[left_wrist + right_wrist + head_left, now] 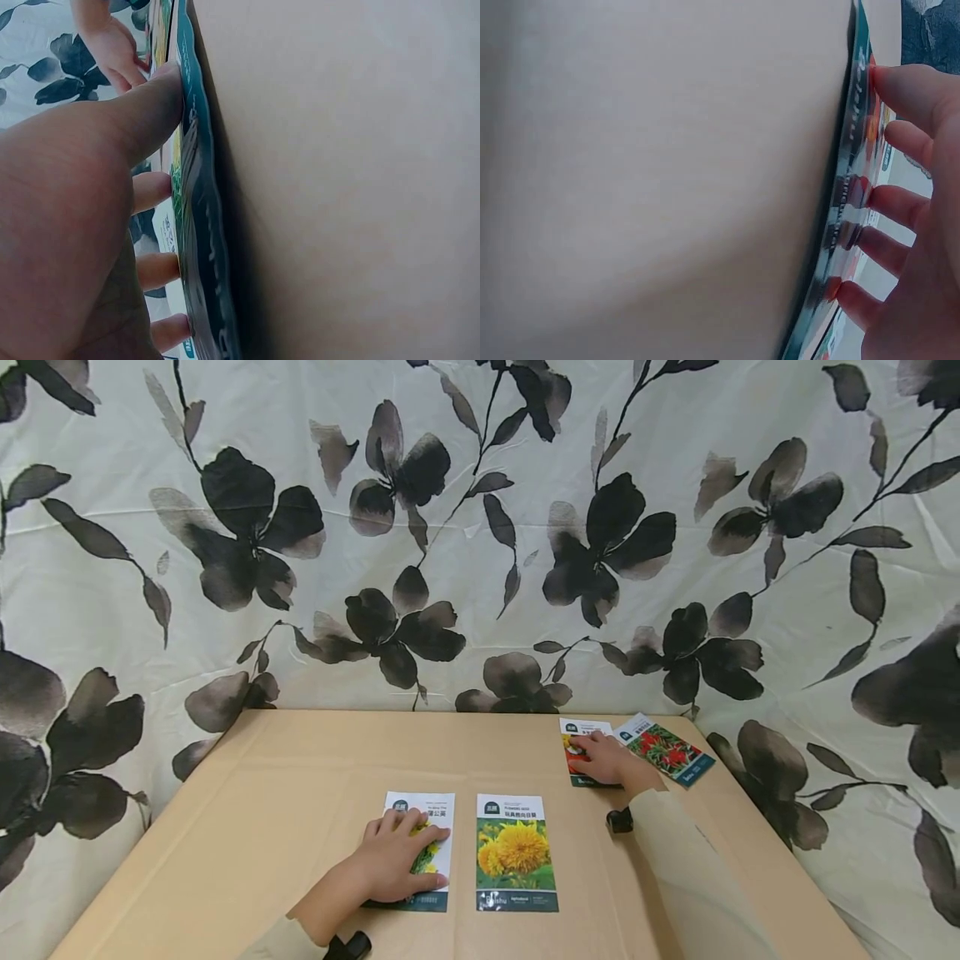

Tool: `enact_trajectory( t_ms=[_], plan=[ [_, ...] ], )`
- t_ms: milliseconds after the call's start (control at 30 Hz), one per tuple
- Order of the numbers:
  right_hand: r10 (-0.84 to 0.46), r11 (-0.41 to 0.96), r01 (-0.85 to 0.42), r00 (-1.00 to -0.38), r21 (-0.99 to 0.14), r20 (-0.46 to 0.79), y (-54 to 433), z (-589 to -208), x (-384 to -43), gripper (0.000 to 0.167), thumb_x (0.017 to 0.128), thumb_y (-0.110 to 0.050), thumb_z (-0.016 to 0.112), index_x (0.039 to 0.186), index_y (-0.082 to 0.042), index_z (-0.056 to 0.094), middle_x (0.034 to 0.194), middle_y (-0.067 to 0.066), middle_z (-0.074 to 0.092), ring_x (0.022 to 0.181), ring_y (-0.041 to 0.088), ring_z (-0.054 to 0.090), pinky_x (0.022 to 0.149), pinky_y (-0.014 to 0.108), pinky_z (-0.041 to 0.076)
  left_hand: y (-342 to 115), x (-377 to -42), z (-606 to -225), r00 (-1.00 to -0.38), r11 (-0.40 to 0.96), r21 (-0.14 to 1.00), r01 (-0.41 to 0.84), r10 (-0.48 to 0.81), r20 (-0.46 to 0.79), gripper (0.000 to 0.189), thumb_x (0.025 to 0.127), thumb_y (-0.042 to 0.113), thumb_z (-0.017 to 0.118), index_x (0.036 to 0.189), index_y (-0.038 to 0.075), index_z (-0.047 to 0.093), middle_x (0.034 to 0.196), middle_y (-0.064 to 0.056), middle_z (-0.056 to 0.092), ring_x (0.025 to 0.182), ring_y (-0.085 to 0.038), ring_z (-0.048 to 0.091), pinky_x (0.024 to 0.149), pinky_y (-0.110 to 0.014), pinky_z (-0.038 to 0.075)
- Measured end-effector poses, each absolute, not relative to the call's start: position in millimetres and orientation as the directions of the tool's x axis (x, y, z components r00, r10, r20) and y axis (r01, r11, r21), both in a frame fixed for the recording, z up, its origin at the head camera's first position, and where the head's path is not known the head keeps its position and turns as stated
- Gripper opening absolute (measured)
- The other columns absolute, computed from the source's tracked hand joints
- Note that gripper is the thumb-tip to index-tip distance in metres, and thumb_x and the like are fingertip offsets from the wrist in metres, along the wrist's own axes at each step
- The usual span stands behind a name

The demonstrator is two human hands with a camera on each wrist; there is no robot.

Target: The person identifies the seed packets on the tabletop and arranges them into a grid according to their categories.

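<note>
In the head view my left hand (397, 856) rests on a seed packet (441, 814) near the table's front, fingers spread and covering much of its picture. The left wrist view shows the thumb and fingertips touching the packet's printed face above its dark teal bottom band (202, 217). Farther back on the right, my right hand (611, 758) lies on another seed packet (581, 727) with red and yellow in its picture. Several fingertips (847, 292) press its glossy face in the right wrist view. To that hand's right, a red-flower seed packet (667, 750) lies at an angle.
Just right of my left hand lies a yellow-flower seed packet (517, 853), face up. The tan table (300, 785) narrows toward its back edge. Behind and beside it hangs a white cloth (510, 635) with dark floral print. Both wrists wear small black devices.
</note>
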State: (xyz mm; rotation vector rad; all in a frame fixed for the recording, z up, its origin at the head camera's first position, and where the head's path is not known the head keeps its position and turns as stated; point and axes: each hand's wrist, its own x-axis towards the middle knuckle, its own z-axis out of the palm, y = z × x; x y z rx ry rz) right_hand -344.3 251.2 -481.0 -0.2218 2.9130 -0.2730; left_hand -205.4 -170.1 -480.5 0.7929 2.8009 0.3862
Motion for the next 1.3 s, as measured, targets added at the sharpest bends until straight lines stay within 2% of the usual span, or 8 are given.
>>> enact_trajectory(
  t_ms=[267,733,967,1300],
  plan=[
    [-0.184,0.965,-0.151,-0.972,-0.213,-0.147,255,-490,-346,0.059,0.103,-0.045,0.054,0.154,-0.016,0.045,0.151,0.027,0.04,0.136,0.054,0.04,0.107,0.073,0.033,-170,-205,-478,-0.836,0.826,0.307,0.473,0.53,-0.139,0.071,0.085,0.07,0.068,0.146,0.036,0.056,0.146,-0.007,0.048,0.131,-0.038,0.039,0.103,-0.066,0.032],
    [-0.174,0.962,-0.135,-0.973,-0.237,-0.152,253,-486,-351,0.055,0.104,-0.046,0.052,0.153,-0.021,0.046,0.151,0.023,0.04,0.135,0.049,0.038,0.107,0.074,0.029,-162,-208,-478,-0.85,0.838,0.305,0.452,0.509,-0.138,0.07,0.084,0.068,0.07,0.145,0.035,0.057,0.147,-0.007,0.048,0.13,-0.038,0.039,0.104,-0.066,0.032],
    [-0.166,0.964,-0.129,-0.975,-0.232,-0.148,251,-487,-353,0.058,0.104,-0.047,0.054,0.154,-0.019,0.045,0.151,0.022,0.04,0.134,0.048,0.039,0.105,0.075,0.03,-160,-208,-478,-0.852,0.839,0.309,0.447,0.504,-0.137,0.07,0.084,0.068,0.07,0.145,0.035,0.057,0.147,-0.007,0.048,0.13,-0.037,0.039,0.104,-0.065,0.032],
    [-0.144,0.965,-0.102,-0.976,-0.241,-0.164,242,-483,-350,0.056,0.103,-0.049,0.055,0.152,-0.021,0.048,0.15,0.021,0.041,0.131,0.043,0.04,0.105,0.071,0.03,-159,-209,-481,-0.857,0.841,0.305,0.448,0.501,-0.123,0.071,0.083,0.068,0.071,0.144,0.035,0.057,0.146,-0.007,0.049,0.129,-0.038,0.039,0.104,-0.066,0.032]
  ],
)
